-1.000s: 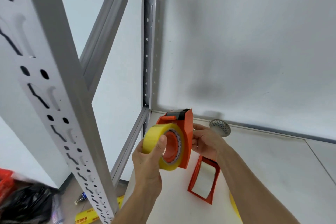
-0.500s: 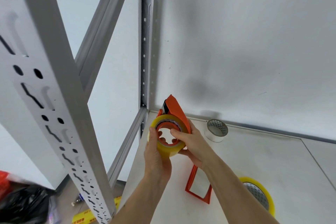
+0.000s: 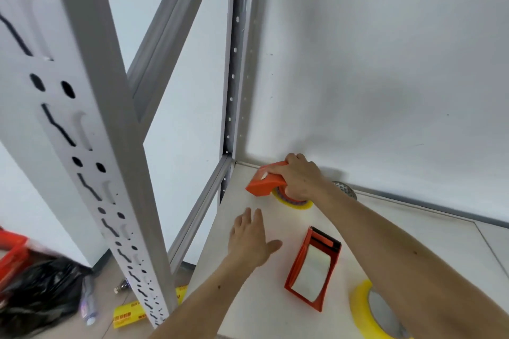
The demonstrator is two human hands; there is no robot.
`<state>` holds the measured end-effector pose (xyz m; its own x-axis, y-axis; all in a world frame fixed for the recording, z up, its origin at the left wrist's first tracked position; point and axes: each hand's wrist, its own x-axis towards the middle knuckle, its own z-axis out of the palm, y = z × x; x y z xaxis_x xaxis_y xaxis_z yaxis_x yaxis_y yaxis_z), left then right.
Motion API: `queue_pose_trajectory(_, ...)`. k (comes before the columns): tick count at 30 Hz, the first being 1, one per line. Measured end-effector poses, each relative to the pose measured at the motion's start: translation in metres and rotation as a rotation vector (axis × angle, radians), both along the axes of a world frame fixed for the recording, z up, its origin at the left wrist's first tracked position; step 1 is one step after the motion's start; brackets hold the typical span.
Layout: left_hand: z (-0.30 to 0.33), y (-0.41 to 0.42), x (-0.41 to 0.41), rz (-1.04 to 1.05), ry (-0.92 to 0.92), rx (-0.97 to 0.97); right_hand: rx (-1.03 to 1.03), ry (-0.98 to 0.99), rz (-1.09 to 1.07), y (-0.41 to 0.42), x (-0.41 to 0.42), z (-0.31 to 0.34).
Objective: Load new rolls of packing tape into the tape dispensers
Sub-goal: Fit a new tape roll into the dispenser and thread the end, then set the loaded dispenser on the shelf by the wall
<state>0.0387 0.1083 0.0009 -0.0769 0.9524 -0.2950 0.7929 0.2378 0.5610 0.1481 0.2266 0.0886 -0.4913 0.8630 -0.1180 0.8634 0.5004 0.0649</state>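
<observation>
In the head view, the right hand [image 3: 300, 177] is closed around an orange tape dispenser [image 3: 265, 183] at the back left corner of the white shelf [image 3: 413, 250], close to the wall. A yellow roll of packing tape [image 3: 293, 202] sits in this dispenser and shows under the palm, and it seems to touch the shelf. The left hand [image 3: 252, 239] is open and empty, fingers spread, low above the shelf just in front of it. A second orange dispenser [image 3: 312, 270] lies near, and I see no roll in it. Another yellow tape roll [image 3: 360, 308] lies at the bottom right, partly hidden by the right forearm. A silver roll [image 3: 345, 188] is behind the right wrist. I think the risk is that the forearm pushes this near roll off the shelf edge, or that the loaded roll is not fully seated and slips from the hub.
</observation>
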Motion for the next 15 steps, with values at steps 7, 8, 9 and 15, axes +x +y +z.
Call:
queue_pose_trajectory(7, -0.010, 0.021, -0.009, -0.238, 0.339, -0.158, 0.051, -0.169, 0.133, 0.037, -0.006, -0.020)
queue_pose_trajectory(8, -0.012, 0.022, -0.008, -0.238, 0.355, -0.170, 0.051, -0.177, 0.152, 0.040, -0.006, -0.020)
queue_pose_trajectory(9, -0.013, 0.023, -0.008, -0.234, 0.366, -0.176, 0.050, -0.190, 0.172, 0.043, -0.006, -0.019)
queue_pose_trajectory(15, -0.012, 0.029, 0.001, -0.226, 0.462, -0.213, -0.007, -0.220, 0.237, 0.047, -0.003, -0.024)
